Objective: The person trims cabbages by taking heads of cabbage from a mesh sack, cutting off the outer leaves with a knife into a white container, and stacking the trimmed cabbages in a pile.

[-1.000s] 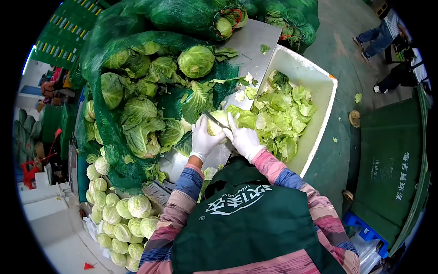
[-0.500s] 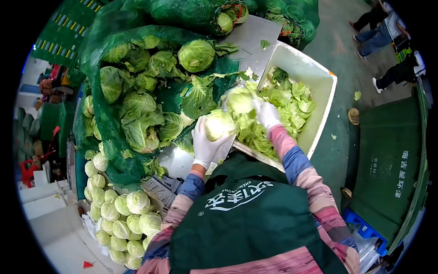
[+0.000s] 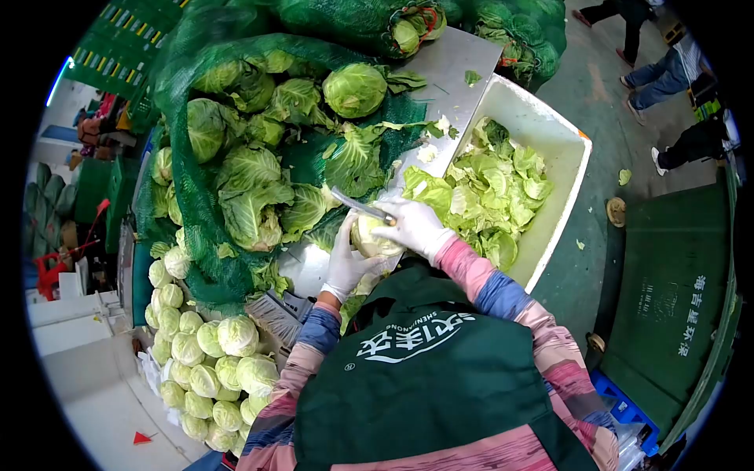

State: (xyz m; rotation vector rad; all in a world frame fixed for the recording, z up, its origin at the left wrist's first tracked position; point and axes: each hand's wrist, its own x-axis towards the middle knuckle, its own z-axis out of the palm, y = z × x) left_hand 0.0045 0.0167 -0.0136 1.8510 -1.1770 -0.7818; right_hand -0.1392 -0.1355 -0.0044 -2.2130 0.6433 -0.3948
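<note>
White-gloved left hand (image 3: 344, 263), head view: cupped, part open, round the left side of a pale-green, rounded cabbage head (image 3: 372, 238). White-gloved right hand (image 3: 415, 226): fingers curled on a slim grey metal knife (image 3: 353, 202). Cabbage between both hands, neither clearly nearer; no plain long axis. Blade slants up and left past cabbage's far edge. Right hand back upward, forearm from lower right. White foam box (image 3: 562, 200) rightward, holding loose green leaves (image 3: 503, 188).

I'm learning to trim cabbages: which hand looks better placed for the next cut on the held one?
Probably the right hand: it already grips the knife close to the cabbage, while the left hand is taken up supporting that cabbage from its left side.
</note>
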